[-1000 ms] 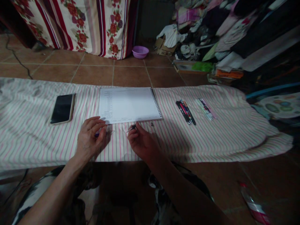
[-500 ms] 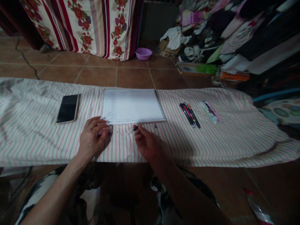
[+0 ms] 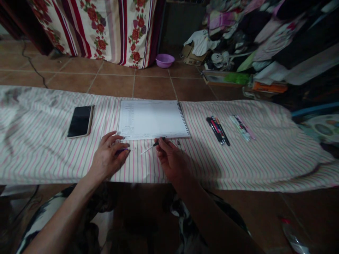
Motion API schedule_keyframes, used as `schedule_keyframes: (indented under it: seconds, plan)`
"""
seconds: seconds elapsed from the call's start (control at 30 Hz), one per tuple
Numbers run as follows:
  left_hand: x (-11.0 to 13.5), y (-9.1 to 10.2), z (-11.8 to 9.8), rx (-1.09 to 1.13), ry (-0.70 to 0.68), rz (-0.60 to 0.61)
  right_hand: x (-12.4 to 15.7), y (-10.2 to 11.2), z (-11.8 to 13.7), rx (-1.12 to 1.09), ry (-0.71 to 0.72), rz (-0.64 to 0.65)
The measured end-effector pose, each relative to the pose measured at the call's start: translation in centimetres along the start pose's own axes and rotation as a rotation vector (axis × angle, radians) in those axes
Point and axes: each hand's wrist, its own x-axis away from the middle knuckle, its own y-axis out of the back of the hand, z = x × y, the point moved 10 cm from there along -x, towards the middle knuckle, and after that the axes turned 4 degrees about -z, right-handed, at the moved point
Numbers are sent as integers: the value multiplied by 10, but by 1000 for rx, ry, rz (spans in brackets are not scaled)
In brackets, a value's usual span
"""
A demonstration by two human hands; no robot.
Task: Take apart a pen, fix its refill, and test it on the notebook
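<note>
My left hand (image 3: 108,155) rests on the striped cloth with its fingers curled around a slim purple pen-like piece (image 3: 123,150), whose clear end sticks out to the right. Most of that piece is hidden by the fingers. To its right, my right hand (image 3: 171,158) pinches a thin pale rod with a black grip (image 3: 156,143), which looks like a pen's inner part. Its pale end slants down toward the left hand. Just beyond both hands lies an open spiral notebook (image 3: 159,118), its page mostly blank with print along the left. A small dark piece (image 3: 178,142) sits by the notebook's near edge.
A phone (image 3: 80,121) lies at the left on the striped cloth (image 3: 47,155). Several dark pens (image 3: 218,130) and a group of pale pens (image 3: 241,127) lie at the right. A purple basin (image 3: 165,61) stands on the tiled floor beyond.
The view has shifted slightly, so things sit a little further right. The rod in my right hand shows more sharply. Both hands keep their hold.
</note>
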Motion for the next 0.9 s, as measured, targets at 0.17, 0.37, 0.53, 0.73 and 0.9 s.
schedule_keyframes:
  seconds: [0.17, 0.37, 0.53, 0.73, 0.9]
  plan:
    - [-1, 0, -2, 11, -3, 4, -5, 0, -3, -39, -31, 19]
    - [-1, -6, -9, 11, -26, 26, -8, 2, -5, -105, -57, 30]
    - [-3, -7, -11, -43, -16, 1, -7, 4, -8, -73, -72, 21]
    - [-4, -10, -17, -44, -17, 9, -8, 4, -1, -16, 7, 46]
    - [-3, -15, -20, -95, -12, 29, -3, 3, 3, -33, 19, 22]
